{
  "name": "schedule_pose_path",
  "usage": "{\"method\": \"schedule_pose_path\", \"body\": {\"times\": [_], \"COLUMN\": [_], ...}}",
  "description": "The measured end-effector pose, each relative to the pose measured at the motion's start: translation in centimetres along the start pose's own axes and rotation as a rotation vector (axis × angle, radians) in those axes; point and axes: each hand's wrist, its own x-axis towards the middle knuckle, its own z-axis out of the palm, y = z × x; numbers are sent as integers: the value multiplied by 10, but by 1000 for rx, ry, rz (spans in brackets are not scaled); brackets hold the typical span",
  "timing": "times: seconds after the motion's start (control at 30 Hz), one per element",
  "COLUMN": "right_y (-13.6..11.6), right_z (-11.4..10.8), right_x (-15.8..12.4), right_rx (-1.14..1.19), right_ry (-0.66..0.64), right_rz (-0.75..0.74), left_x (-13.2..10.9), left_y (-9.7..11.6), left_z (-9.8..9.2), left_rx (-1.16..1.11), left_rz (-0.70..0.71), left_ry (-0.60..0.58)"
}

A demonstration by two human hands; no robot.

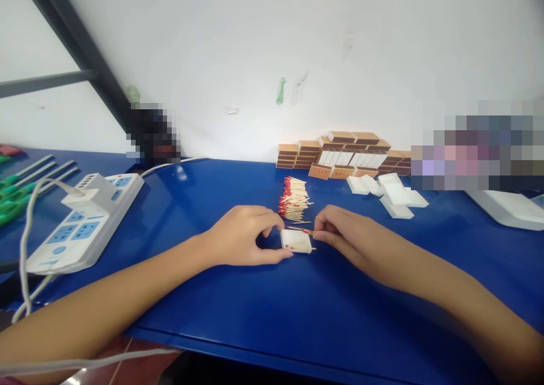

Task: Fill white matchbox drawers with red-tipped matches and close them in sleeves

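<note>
Red-headed wooden matchsticks [306, 231], likely light, brittle; best held mid-stick. My right hand [355, 236] pinches some beside white rectangular tray [296, 238]; left hand [242, 235], hold unclear.

In the middle, two hands [244, 235] [351, 235], one white tray [293, 236] and one match pile [295, 199] are seen; at the right, at least five more trays [397, 208].

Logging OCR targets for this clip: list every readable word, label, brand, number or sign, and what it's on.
Readable text: none.
Orange matchboxes by the wall: small reddish marks on the front faces, too small to read.
Power strip: faint marking near its front end, too blurred to read.
White tray between the hands: no text visible.
</note>
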Motion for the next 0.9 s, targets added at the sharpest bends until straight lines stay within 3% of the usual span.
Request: {"method": "schedule_pose_path", "body": {"times": [0.2, 0.37, 0.53, 0.7, 0.9], "right_y": [-20, -18, -9, -3, -2], "right_z": [17, 26, 16, 2, 7], "right_x": [2, 7, 4, -1, 0], "right_rx": [-16, -76, -105, -106, -84], "right_ry": [11, 30, 49, 23, -27], "right_rz": [-113, -175, -196, -114, -135], "left_x": [-1, -2, -1, 0, -1], "left_y": [3, 5, 4, 0, -1], "left_z": [0, 1, -1, -2, 0], "left_rx": [-3, 5, 14, 14, 13], "left_rz": [24, 57, 45, 5, -5], "left_ry": [35, 41, 36, 6, -7]}}
